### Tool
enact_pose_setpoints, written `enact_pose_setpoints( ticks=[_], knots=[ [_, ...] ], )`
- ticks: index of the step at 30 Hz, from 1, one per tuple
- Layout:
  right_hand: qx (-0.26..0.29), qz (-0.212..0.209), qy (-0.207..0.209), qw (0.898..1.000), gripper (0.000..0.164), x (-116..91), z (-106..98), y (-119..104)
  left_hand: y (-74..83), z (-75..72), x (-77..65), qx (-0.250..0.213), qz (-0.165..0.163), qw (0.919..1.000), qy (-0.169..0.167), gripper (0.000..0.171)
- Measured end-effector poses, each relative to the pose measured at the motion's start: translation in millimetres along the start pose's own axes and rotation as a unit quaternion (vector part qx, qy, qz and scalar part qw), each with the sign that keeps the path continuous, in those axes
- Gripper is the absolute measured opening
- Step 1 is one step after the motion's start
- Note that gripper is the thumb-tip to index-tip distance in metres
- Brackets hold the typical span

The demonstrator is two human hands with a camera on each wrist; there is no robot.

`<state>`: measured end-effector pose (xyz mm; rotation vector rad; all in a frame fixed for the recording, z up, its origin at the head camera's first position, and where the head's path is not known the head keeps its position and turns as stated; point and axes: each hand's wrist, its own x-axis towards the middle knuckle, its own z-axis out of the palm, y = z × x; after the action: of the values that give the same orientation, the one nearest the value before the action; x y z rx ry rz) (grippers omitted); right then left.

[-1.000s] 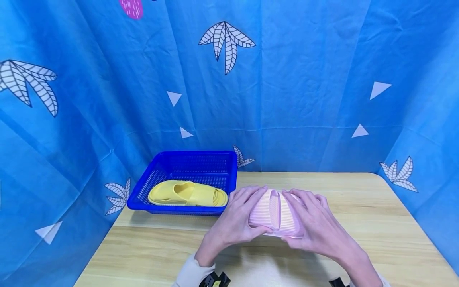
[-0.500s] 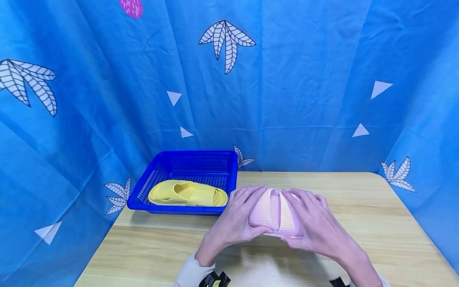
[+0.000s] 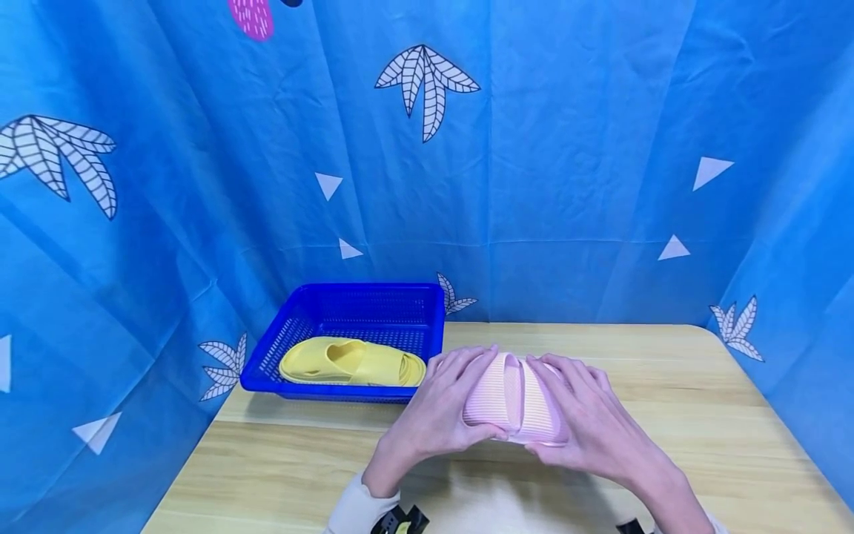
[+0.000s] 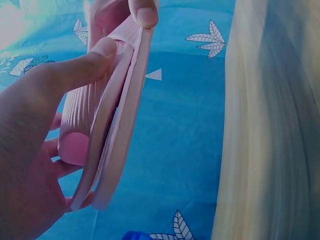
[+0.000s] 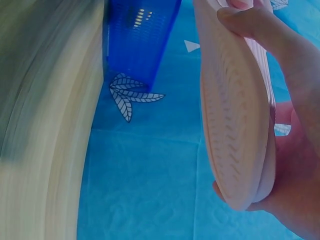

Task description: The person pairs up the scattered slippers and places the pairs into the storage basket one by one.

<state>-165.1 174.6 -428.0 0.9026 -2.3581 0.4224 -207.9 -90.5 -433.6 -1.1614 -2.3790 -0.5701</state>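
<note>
Both hands hold a pair of pink ribbed slippers [image 3: 514, 398] pressed side by side, a little above the wooden table [image 3: 700, 437]. My left hand [image 3: 437, 415] grips the left slipper [image 4: 107, 125], thumb on its near edge and fingers over the top. The right hand [image 3: 594, 426] grips the right slipper [image 5: 232, 130], whose patterned sole faces the right wrist camera. A yellow slipper [image 3: 350, 362] lies in the blue mesh basket [image 3: 300, 315] at the table's back left.
Blue cloth with leaf and triangle prints [image 3: 534, 185] walls in the table at the back and on both sides. The basket stands against the back left corner. Bare wood lies to the right of the hands and in front of the basket.
The hands and the pink slippers have stayed where they were. Only the head view has tipped slightly, so the scene sits a little lower in the frame.
</note>
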Motion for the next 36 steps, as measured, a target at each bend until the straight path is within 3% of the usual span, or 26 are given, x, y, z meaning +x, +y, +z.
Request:
enact_pose_setpoints(
  ticks=[7,12,22,36],
  knots=[
    [0.007,0.014,-0.015,1.0,0.107,0.6,0.4,3.2,-4.6,-0.7,0.3,0.003,-0.003,1.0,0.001,0.099],
    [0.004,0.019,-0.021,1.0,0.107,0.3,0.2,6.9,-9.4,-4.1,-3.3,-0.011,-0.033,0.9994,0.001,0.087],
    [-0.006,0.048,-0.026,0.998,0.11,-2.4,-5.7,12.9,-26.0,-10.6,-22.9,-0.01,-0.073,0.9966,0.038,0.059],
    [-0.003,0.059,-0.013,0.998,0.111,-5.2,-11.0,18.4,-46.0,-18.3,-51.7,0.02,-0.109,0.991,0.075,0.044]
  ],
)
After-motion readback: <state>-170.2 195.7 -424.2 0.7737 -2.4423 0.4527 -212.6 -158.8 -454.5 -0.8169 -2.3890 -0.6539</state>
